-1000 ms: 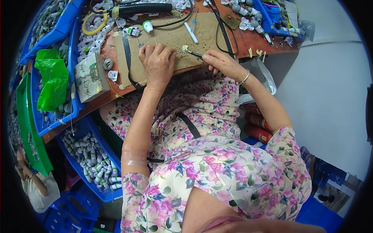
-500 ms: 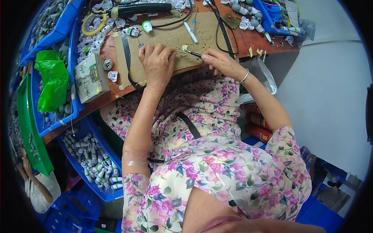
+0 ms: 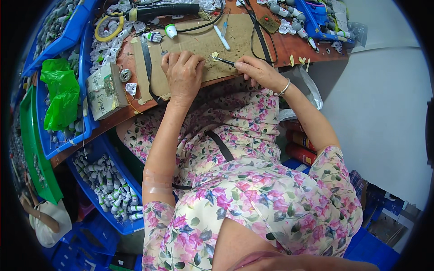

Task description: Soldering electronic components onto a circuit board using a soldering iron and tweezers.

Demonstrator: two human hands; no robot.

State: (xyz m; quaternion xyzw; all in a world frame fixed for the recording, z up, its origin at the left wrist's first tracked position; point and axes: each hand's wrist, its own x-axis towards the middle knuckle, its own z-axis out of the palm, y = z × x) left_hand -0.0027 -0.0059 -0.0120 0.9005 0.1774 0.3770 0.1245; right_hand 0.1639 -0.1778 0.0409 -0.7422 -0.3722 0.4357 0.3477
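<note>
Black-handled tool (image 3: 225, 61), upper centre of frame, gripped in your closed right hand (image 3: 258, 73). Your left hand (image 3: 183, 74) curled over cardboard (image 3: 192, 45); cannot tell if it holds anything.

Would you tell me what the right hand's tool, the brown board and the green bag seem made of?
Tool: probably metal, its tip silvery; the black shaft could be coating or plastic. Brown board: likely matt cardboard, by its stained, papery surface. Green bag: likely thin, glossy plastic, by its creases and sheen.
</note>
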